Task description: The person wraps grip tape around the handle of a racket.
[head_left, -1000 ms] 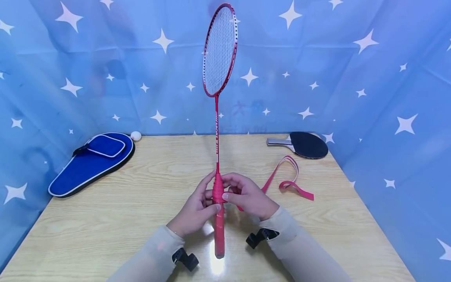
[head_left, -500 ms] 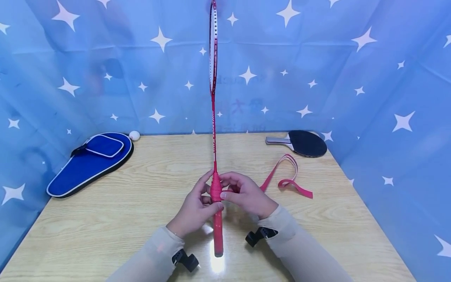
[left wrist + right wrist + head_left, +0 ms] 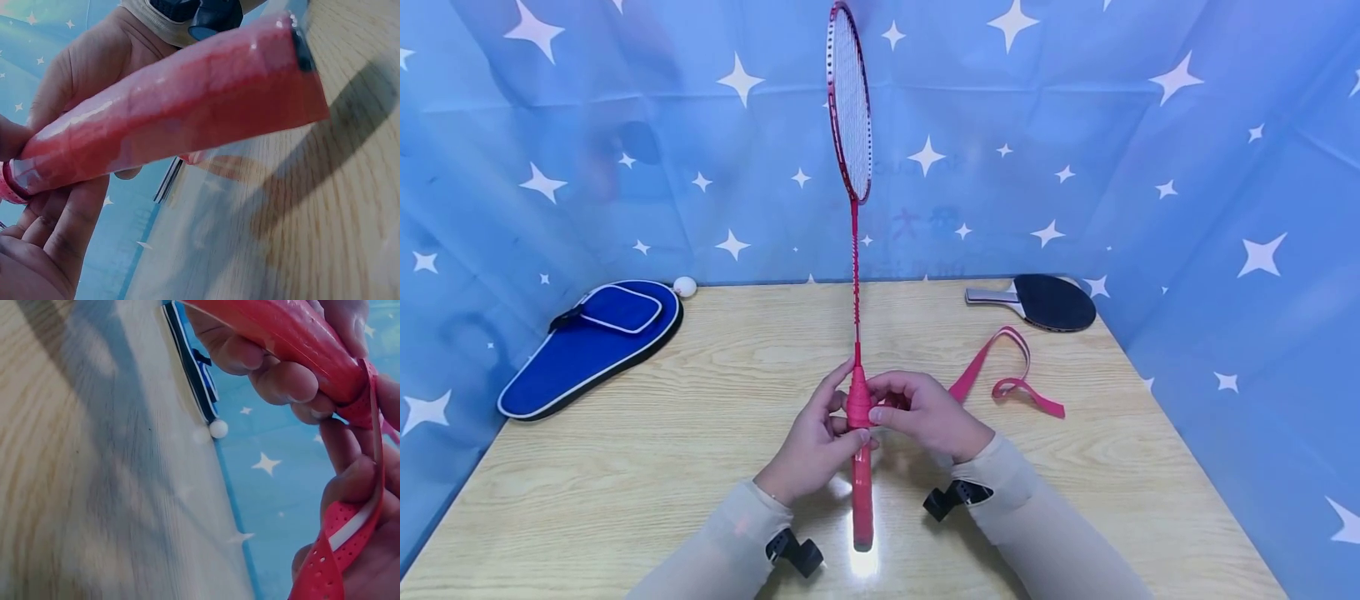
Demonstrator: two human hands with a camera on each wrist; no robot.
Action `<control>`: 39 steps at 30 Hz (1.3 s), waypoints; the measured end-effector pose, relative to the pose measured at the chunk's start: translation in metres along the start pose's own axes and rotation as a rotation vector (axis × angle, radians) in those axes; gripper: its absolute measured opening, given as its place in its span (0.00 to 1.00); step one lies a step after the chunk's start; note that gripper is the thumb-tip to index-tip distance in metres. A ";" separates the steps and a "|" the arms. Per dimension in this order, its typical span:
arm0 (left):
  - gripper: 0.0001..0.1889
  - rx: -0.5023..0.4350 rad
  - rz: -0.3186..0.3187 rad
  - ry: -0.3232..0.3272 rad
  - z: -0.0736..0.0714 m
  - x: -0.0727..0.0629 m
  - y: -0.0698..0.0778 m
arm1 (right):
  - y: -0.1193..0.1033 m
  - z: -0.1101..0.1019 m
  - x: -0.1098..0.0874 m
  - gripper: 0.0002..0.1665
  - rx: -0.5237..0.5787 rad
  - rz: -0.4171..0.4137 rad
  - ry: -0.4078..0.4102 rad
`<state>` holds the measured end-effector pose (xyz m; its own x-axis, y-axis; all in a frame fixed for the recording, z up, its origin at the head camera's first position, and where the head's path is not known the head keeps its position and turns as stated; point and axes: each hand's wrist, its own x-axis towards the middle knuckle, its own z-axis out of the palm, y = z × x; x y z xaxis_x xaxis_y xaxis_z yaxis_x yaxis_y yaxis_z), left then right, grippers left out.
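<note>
A red badminton racket (image 3: 862, 500) stands almost upright over the table in the head view, its strung head (image 3: 850, 104) at the top. My left hand (image 3: 808, 450) grips it where the handle meets the cone. Red perforated grip tape (image 3: 319, 572) is wrapped in overlapping turns round the cone (image 3: 858, 400). Beside those turns, my right hand (image 3: 932, 421) pinches the tape between thumb and fingers. The tape's free length runs past that hand, a white strip showing on one face. Bare of tape turns, the glossy lower handle (image 3: 187, 100) fills the left wrist view.
The tape's loose tail (image 3: 1033, 396) curls on the wooden table (image 3: 625, 500) at right. Behind it lies a black table tennis bat (image 3: 1056, 302). At back left are a blue bat case (image 3: 602, 346) and a white ball (image 3: 685, 287). A starry blue curtain (image 3: 760, 167) encloses the table.
The racket has turned about its own shaft, its strung head passing through edge-on to face the other way. Both hands have stayed at the cone; the tape's tail has barely shifted.
</note>
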<state>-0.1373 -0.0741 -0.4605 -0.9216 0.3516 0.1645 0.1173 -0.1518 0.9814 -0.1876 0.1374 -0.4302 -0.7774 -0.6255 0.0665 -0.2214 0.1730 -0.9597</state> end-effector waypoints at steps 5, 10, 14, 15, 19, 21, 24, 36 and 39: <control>0.51 -0.026 0.001 -0.015 -0.001 0.000 -0.001 | -0.001 0.000 0.000 0.21 0.025 0.010 0.000; 0.50 -0.032 0.004 -0.041 -0.002 0.000 -0.001 | 0.000 0.000 0.000 0.19 0.090 0.032 -0.017; 0.49 -0.060 0.012 -0.062 -0.003 -0.001 -0.001 | 0.001 0.002 0.001 0.16 0.115 0.032 -0.012; 0.49 -0.064 0.011 -0.063 -0.003 -0.001 -0.001 | 0.001 0.002 0.001 0.16 0.115 0.029 -0.007; 0.49 0.014 0.002 -0.040 -0.002 0.000 -0.001 | 0.002 0.005 0.002 0.15 0.109 -0.004 0.016; 0.50 0.112 -0.010 -0.011 -0.002 0.000 0.000 | 0.002 0.007 0.001 0.15 0.112 -0.007 0.029; 0.51 0.271 -0.023 0.041 0.000 0.001 0.002 | 0.002 0.008 0.001 0.15 0.117 0.003 0.050; 0.50 0.290 0.010 0.083 0.002 0.001 0.004 | 0.003 0.008 0.001 0.17 0.140 0.045 0.069; 0.49 0.253 0.024 0.073 0.001 0.000 0.003 | 0.003 0.007 0.001 0.18 0.162 0.055 0.059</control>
<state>-0.1368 -0.0733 -0.4575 -0.9407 0.2813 0.1895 0.2197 0.0796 0.9723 -0.1847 0.1323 -0.4351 -0.8200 -0.5718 0.0238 -0.0834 0.0783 -0.9934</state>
